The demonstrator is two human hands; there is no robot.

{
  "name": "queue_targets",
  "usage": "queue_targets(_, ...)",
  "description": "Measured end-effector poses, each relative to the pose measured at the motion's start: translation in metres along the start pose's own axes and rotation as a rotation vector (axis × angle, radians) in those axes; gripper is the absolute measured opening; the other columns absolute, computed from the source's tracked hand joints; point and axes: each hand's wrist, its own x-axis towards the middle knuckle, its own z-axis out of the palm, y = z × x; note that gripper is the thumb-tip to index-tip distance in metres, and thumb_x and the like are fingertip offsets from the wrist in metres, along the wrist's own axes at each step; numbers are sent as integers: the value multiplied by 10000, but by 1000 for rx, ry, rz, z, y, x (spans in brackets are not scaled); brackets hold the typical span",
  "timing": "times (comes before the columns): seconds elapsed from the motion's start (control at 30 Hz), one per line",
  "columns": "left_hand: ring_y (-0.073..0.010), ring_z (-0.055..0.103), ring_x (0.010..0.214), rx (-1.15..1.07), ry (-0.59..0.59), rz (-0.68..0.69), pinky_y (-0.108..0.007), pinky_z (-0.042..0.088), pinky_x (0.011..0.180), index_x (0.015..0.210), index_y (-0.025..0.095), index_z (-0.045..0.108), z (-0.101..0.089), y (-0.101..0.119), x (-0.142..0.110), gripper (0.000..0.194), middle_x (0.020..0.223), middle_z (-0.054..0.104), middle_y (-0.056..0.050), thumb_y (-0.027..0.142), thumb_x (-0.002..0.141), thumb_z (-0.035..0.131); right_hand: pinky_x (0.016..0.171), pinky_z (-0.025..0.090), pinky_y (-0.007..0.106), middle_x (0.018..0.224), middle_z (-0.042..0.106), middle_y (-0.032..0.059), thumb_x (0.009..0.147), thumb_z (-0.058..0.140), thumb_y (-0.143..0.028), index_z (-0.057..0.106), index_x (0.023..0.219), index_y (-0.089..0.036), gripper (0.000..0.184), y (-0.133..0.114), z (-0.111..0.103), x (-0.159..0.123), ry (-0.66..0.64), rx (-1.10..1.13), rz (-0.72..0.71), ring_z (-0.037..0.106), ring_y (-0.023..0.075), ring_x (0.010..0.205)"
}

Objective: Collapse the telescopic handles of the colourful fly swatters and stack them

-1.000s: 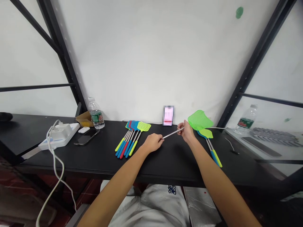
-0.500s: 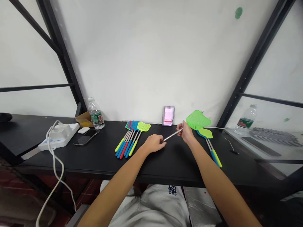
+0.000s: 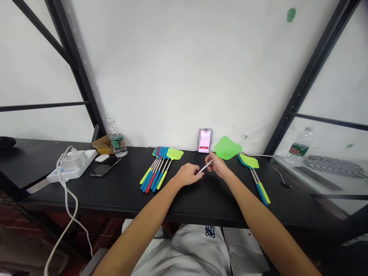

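Head view: the green swatter [image 3: 228, 148] is not yet set down, held by left grip [image 3: 188, 174] and right grip [image 3: 218, 165] before the upright phone [image 3: 204, 142]; fanned swatters [image 3: 150, 184] lie left of that phone, two swatters [image 3: 250, 161] right

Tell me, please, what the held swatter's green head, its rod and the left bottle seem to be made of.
Green head: probably matte plastic; thin, perforated, evenly coloured. Rod: likely polished metal, from its silvery shine. Left bottle: apparently glossy clear plastic; its wall is see-through.
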Motion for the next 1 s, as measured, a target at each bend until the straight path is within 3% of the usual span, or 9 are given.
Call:
queue_targets(0.13,-149,544,599,6,16,4,-257,273,555,680,193,650,-2,1,0,355,613,611,-22,434,891,498,344,300,213,479,448,-27,854,499,-524,499,655,-188,391,0,1,1,11,11,-43,413,95,348)
queue_targets(0.27,-146,529,583,-4,25,7,-258,261,553,672,187,647,-2,1,0,393,604,603,-28,448,908,473,339,268,206,435,353,-54,868,484,-472,461,633,-200,359,-4,-4,4,162,106,-132,358,85,340)
queue_targets(0.4,-143,511,570,-5,27,19,-261,249,550,652,185,631,-2,1,0,417,588,587,-27,454,916,452,332,238,205,423,352,-53,860,483,-375,465,627,-201,292,-7,-5,3,298,52,-201,331,79,339)
queue_targets(0.6,-138,500,564,-33,67,2,-255,247,545,704,183,626,-2,1,0,375,611,589,-22,433,920,447,330,240,208,439,397,-51,813,536,-335,433,620,-205,255,4,10,-2,190,-94,-165,343,73,337)
queue_targets(0.8,-124,490,569,-115,131,8,-241,283,553,752,179,626,-1,-2,3,330,620,589,-3,393,925,444,331,220,213,399,329,-61,815,500,-333,332,532,-228,346,16,23,-7,46,-168,-107,319,71,319)
queue_targets(1.0,-128,510,589,-130,79,4,-239,309,568,705,167,623,0,-4,6,322,625,611,-13,344,915,454,328,253,230,369,374,-40,813,490,-299,381,518,-224,324,22,26,-7,49,-323,-100,353,90,304)
